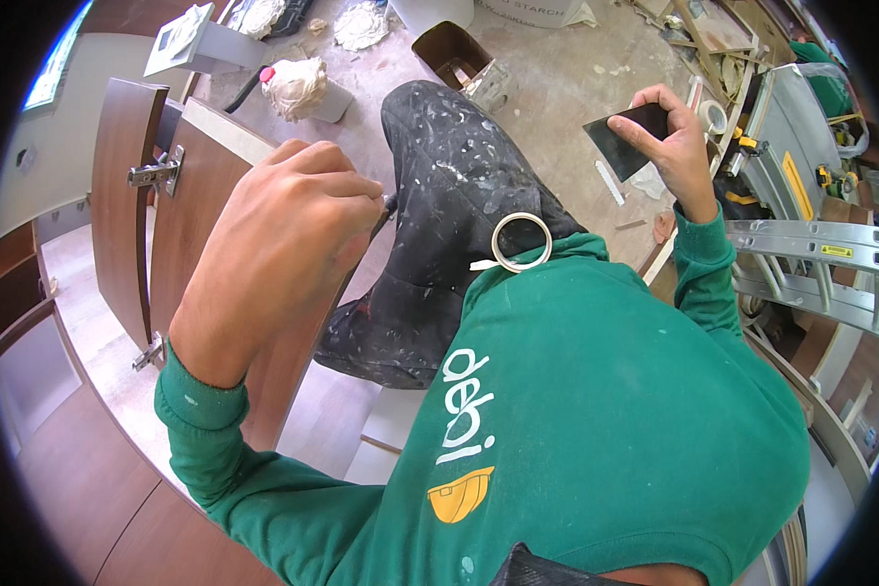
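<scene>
My left hand [288, 210] is raised with its fingers curled, beside the upright edge of a brown wood-grain panel [197, 186]. Whatever those fingers may hold is hidden behind the hand. Out to the right, my right hand [676, 146] pinches a thin black flat square piece [627, 145] between thumb and fingers. A roll of pale masking tape [498, 244] rests at my waist, with a short loose end. Left of my left hand, a brown cabinet door [122, 205] stands ajar, with a metal hinge [156, 174] near its top.
Paint-spotted dark trousers [449, 166] cover my bent legs. Beyond them stand a brown bucket [451, 54] and a crumpled pale bag [298, 88] on a white container. On the right lie an aluminium ladder [811, 244], a grey case-like machine [781, 137], another tape roll [713, 118] and wood scraps [718, 39].
</scene>
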Demonstrator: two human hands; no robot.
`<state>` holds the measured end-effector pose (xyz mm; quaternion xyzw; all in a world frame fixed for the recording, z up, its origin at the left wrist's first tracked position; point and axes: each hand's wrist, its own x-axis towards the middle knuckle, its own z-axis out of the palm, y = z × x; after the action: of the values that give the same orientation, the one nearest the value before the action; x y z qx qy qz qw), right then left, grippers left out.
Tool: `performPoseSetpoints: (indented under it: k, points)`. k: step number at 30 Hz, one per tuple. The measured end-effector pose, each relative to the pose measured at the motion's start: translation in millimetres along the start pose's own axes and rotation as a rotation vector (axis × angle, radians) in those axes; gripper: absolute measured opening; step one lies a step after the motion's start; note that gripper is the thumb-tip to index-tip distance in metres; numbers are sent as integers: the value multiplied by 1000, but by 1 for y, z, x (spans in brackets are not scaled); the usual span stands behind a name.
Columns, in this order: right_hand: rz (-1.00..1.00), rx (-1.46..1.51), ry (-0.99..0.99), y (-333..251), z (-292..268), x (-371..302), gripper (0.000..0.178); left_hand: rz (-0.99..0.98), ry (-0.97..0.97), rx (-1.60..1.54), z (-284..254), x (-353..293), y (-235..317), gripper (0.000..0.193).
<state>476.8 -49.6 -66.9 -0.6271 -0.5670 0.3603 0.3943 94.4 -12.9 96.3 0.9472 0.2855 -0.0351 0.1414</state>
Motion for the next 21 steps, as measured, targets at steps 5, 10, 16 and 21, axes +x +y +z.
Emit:
performPoseSetpoints:
  k: [5,10,16,21]
  points:
    - [-72,25,15,5,0,2,30,-32,74,-48,5,-7,0,17]
    - [-56,23,12,2,-2,0,31,-94,104,-172,15,-11,-9,18]
    - [-85,21,28,2,-2,-1,31,-130,150,-243,14,-14,-5,20]
    - [-56,40,15,1,-1,-2,31,-108,75,-109,5,-10,3,27]
